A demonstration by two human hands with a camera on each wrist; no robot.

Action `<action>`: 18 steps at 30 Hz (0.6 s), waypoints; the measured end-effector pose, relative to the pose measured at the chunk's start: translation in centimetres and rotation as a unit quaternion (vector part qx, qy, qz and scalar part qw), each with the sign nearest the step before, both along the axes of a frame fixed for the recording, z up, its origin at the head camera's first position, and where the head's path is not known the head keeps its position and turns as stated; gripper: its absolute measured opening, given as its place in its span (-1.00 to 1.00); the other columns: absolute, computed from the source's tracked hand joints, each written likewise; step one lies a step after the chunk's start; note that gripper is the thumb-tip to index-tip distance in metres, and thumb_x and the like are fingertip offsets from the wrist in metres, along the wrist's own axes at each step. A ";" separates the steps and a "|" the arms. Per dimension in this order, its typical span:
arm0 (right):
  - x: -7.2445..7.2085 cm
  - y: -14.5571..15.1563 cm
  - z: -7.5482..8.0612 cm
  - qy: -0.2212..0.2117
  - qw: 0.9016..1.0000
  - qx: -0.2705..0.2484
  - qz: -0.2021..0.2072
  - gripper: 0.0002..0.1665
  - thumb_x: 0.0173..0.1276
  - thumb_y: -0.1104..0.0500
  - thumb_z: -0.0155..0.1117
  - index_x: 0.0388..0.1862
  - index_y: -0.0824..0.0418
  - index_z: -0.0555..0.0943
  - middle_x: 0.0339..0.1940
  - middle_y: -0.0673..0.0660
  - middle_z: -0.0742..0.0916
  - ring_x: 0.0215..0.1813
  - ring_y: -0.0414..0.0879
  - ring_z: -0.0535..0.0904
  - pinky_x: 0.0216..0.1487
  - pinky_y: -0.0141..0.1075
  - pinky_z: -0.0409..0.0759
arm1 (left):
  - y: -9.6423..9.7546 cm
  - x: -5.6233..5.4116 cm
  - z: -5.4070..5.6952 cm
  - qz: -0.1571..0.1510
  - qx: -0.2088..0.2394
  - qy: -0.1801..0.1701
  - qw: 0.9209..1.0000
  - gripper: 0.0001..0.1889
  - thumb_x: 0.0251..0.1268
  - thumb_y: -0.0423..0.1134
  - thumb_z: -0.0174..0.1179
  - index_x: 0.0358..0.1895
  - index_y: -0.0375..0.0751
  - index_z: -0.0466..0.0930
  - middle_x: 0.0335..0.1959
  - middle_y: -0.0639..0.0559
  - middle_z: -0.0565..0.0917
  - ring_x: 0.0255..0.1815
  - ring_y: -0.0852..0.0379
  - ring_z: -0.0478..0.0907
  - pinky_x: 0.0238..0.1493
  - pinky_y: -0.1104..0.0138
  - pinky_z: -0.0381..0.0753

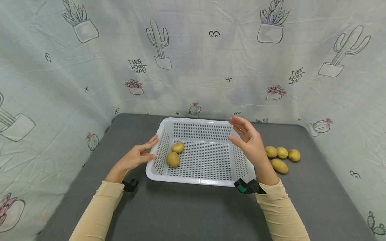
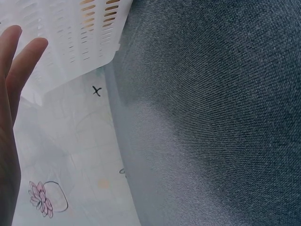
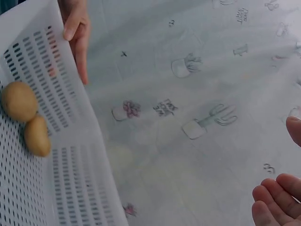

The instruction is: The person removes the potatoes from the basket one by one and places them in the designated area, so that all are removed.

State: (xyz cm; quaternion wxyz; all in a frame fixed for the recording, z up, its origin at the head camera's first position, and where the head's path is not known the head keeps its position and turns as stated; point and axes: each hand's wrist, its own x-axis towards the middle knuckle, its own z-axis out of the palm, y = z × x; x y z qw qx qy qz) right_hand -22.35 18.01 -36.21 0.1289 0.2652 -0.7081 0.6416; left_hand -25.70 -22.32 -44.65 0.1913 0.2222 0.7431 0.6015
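Note:
A white perforated plastic basket [image 1: 199, 182] sits on the grey tabletop. Two potatoes, one [image 1: 173, 159] larger than the other [image 1: 177, 147], touch each other at its left end. My left hand [image 1: 139, 155] rests against the basket's left rim, thumb at the top edge; in the left wrist view its visible fingers [image 2: 26, 61] are straight alongside the outer wall. Above the right end of the basket, my right hand [image 1: 247, 139] is raised with relaxed, spread fingers and nothing in it. The right wrist view shows its curved fingers [image 3: 277, 197] apart from the basket.
Several potatoes [image 1: 279, 166] lie grouped on the table to the right of the basket, beside my right forearm. A pale curtain [image 1: 193, 50] printed with cacti hangs behind and around the table. Black straps [image 1: 130, 185] circle both wrists.

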 end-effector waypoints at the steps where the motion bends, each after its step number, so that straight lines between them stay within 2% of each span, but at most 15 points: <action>1: -0.5 -0.4 0.0 -0.017 1.000 0.001 0.004 -0.34 0.28 0.51 0.14 0.37 0.43 0.24 0.31 0.28 0.42 0.36 -0.12 0.34 0.36 -0.37 0.26 | 0.0 0.0 0.0 0.002 -0.001 -0.001 1.000 -0.20 0.27 -0.40 0.19 0.48 -0.28 -0.09 0.56 0.02 -0.28 0.28 -0.20 0.35 0.01 0.46 0.53; 6: -3.1 -2.5 -0.4 -0.111 0.993 -0.015 0.041 -0.36 0.35 0.34 0.17 0.38 0.35 0.24 0.36 0.31 0.38 0.40 -0.03 0.30 0.40 -0.26 0.24 | -0.1 0.1 -0.1 0.007 -0.005 -0.003 1.000 -0.20 0.27 -0.38 0.20 0.48 -0.26 -0.07 0.56 0.03 -0.27 0.24 -0.10 0.43 0.00 0.45 0.54; 8: -4.2 -3.4 -0.6 -0.134 0.989 -0.011 0.053 -0.35 0.35 0.31 0.17 0.38 0.35 0.23 0.36 0.30 0.38 0.41 0.03 0.29 0.41 -0.21 0.23 | -0.1 0.1 -0.2 0.005 -0.003 -0.004 1.000 -0.20 0.27 -0.38 0.20 0.48 -0.26 -0.08 0.56 0.02 -0.28 0.22 -0.05 0.45 -0.01 0.45 0.54; 11: -5.6 -4.6 -0.9 -0.150 0.987 0.008 0.064 -0.33 0.35 0.27 0.18 0.38 0.37 0.23 0.36 0.31 0.39 0.40 0.10 0.28 0.41 -0.17 0.22 | -0.1 0.1 -0.2 0.003 -0.002 -0.005 1.000 -0.20 0.27 -0.37 0.20 0.48 -0.26 -0.08 0.56 0.01 -0.28 0.22 -0.01 0.46 0.00 0.45 0.54; 18: -8.3 -7.4 -2.2 -0.183 0.978 0.061 0.074 -0.37 0.36 0.21 0.22 0.37 0.27 0.29 0.33 0.25 0.43 0.39 0.06 0.31 0.41 -0.19 0.22 | 0.0 0.0 0.0 0.001 -0.001 0.000 1.000 -0.20 0.28 -0.35 0.20 0.48 -0.26 -0.09 0.56 0.02 -0.28 0.26 -0.08 0.40 0.01 0.45 0.53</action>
